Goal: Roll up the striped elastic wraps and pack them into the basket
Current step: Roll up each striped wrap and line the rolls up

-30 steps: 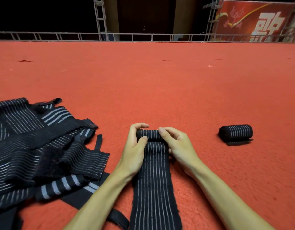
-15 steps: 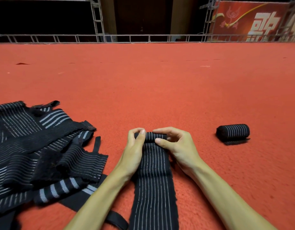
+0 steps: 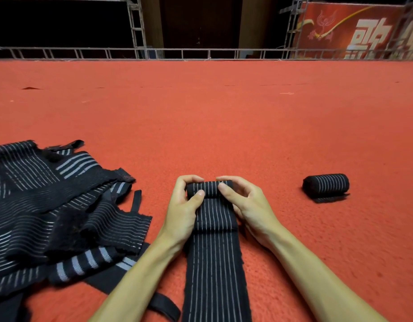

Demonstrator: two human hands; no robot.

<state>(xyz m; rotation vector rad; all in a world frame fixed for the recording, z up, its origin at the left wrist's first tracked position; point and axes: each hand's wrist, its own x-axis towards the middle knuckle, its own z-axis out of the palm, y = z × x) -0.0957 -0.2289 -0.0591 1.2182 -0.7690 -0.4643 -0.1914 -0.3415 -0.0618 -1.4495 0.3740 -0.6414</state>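
Observation:
A black elastic wrap with thin grey stripes (image 3: 214, 256) lies on the red carpet, running from the bottom edge away from me. Its far end is wound into a small roll (image 3: 209, 189). My left hand (image 3: 184, 210) grips the roll's left end, thumb on top and fingers curled over the far side. My right hand (image 3: 245, 203) grips the right end the same way. A finished roll of the same wrap (image 3: 326, 185) rests on the carpet to the right, its tail flap flat under it. No basket is in view.
A loose heap of unrolled striped wraps and black straps (image 3: 52, 214) covers the carpet at my left. A metal truss rail (image 3: 200, 53) bounds the carpet's far edge, with a red banner (image 3: 354, 31) behind it at the right.
The roll has grown thicker as both hands turned it toward me. My fingers have shifted over its far side and my thumbs now press on its top.

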